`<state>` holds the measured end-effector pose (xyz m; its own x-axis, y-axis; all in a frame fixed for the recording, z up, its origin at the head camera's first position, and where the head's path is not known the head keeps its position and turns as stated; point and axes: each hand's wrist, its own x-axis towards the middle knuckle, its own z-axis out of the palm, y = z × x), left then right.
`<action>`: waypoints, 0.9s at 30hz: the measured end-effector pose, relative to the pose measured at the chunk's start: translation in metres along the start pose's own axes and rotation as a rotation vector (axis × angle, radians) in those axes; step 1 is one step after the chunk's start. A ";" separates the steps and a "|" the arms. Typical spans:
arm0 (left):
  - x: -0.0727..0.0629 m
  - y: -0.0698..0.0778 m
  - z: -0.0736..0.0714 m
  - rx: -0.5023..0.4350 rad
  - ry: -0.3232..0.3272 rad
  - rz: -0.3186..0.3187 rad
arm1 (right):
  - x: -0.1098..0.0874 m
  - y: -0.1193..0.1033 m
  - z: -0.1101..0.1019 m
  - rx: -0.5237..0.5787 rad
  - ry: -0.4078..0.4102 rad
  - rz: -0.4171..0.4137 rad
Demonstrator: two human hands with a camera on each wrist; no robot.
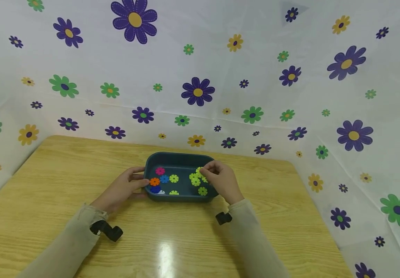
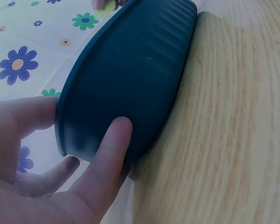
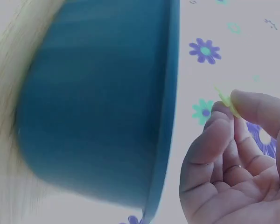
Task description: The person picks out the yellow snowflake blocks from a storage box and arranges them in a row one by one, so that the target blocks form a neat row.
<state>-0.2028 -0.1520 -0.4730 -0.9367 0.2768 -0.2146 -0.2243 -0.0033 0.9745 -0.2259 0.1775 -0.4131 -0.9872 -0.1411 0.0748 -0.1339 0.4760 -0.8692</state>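
A dark teal plastic tray sits on the table, holding several notched, flower-shaped discs. My left hand grips its left end; in the left wrist view, fingers lie against the outer wall and rim. Over the right end, my right hand pinches a yellow snowflake disc between thumb and fingertip, above the rim. Below that hand lies a cluster of yellow discs with a greener disc. Pink, orange and blue discs lie at the left end.
The wooden table carries the tray near its back edge. A white cloth with printed flowers hangs behind and along both sides. Black wrist mounts are strapped over both sleeves.
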 end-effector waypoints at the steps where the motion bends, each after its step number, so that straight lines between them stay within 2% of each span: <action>1: 0.000 0.000 0.000 0.004 -0.005 0.004 | -0.001 0.003 -0.004 0.018 0.016 0.004; 10: 0.000 0.000 0.000 0.020 0.002 0.002 | -0.009 0.025 -0.044 0.106 0.169 0.059; 15: 0.000 0.000 -0.002 0.026 0.005 0.008 | -0.011 0.033 -0.058 0.104 0.211 0.087; 21: 0.000 -0.001 -0.002 0.027 -0.001 0.008 | -0.007 0.051 -0.068 0.042 0.213 0.142; 27: -0.001 -0.002 -0.002 0.037 -0.003 0.015 | -0.004 0.070 -0.071 -0.045 0.155 0.232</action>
<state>-0.2022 -0.1537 -0.4745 -0.9392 0.2794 -0.1995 -0.1996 0.0283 0.9795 -0.2375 0.2732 -0.4391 -0.9930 0.1088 -0.0469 0.0970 0.5189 -0.8493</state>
